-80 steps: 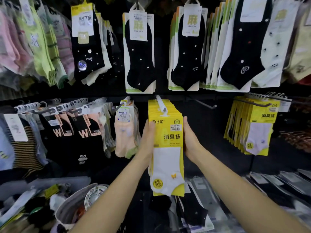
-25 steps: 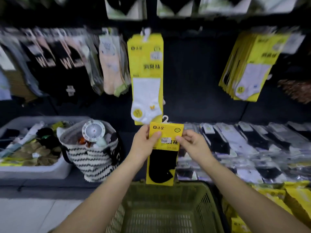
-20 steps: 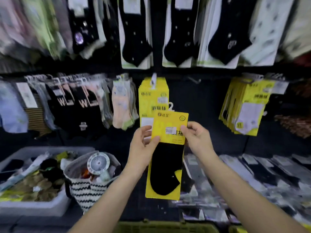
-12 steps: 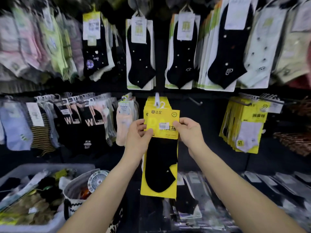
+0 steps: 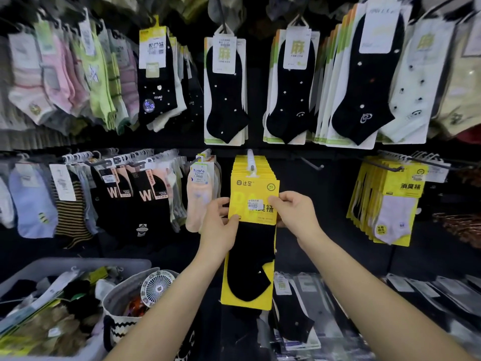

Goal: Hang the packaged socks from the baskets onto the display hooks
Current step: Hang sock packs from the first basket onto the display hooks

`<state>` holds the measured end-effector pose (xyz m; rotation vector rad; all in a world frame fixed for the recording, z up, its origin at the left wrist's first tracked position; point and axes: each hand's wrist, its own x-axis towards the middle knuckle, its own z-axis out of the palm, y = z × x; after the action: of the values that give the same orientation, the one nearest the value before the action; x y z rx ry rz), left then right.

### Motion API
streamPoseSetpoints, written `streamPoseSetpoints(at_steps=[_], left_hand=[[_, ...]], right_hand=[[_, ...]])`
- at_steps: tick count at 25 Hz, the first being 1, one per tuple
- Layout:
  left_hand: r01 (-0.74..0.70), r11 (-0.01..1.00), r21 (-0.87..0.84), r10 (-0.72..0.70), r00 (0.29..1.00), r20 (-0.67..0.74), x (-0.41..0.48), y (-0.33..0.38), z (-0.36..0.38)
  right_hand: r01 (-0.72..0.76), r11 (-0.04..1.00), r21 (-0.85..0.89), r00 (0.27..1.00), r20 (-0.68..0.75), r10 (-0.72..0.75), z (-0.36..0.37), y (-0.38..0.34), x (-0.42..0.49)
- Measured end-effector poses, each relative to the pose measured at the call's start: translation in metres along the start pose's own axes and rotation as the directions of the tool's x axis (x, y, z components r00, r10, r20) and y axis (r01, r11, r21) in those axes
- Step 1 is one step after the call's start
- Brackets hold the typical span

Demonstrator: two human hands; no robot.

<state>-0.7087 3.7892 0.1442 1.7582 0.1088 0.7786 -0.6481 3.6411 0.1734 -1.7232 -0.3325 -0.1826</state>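
Two hands, left (image 5: 218, 227) and right (image 5: 296, 213), pinch one yellow sock pack (image 5: 251, 246).

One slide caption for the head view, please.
Left hand and right hand hold a yellow sock pack at the display hook.

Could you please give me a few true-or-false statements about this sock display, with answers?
1. The left hand and right hand both hold the pack. True.
2. The sock in that pack is white. False: it is black.
3. The pack is up at the hook, in front of a stack of yellow packs. True.
4. The fan is to the right of the hands. False: it is at the lower left, in a striped bag.
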Motion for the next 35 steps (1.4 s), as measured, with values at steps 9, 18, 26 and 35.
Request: streamPoseSetpoints(at_steps=[9, 18, 26, 35], left_hand=[[0.009, 1.000, 0.016, -0.012, 0.977, 0.213, 0.008, -0.007, 0.022], [0.102, 0.994, -0.033, -0.096, 0.984, 0.149, 0.004, -0.001, 0.027], [0.015, 0.996, -0.083, -0.002, 0.988, 0.152, 0.000, 0.007, 0.025], [0.462, 0.881, 0.105, -0.474, 0.862, 0.181, -0.112, -0.071, 0.004]], right_hand=[[0.174, 0.970, -0.169, 0.981, 0.120, -0.155, 0.027, 0.018, -0.003], [0.184, 0.976, -0.113, 0.983, 0.030, -0.181, 0.028, 0.012, -0.007], [0.114, 0.983, -0.142, 0.986, 0.138, -0.094, 0.021, 0.007, -0.005], [-0.167, 0.918, -0.361, 0.908, 0.308, 0.286, -0.048, 0.154, -0.117]])
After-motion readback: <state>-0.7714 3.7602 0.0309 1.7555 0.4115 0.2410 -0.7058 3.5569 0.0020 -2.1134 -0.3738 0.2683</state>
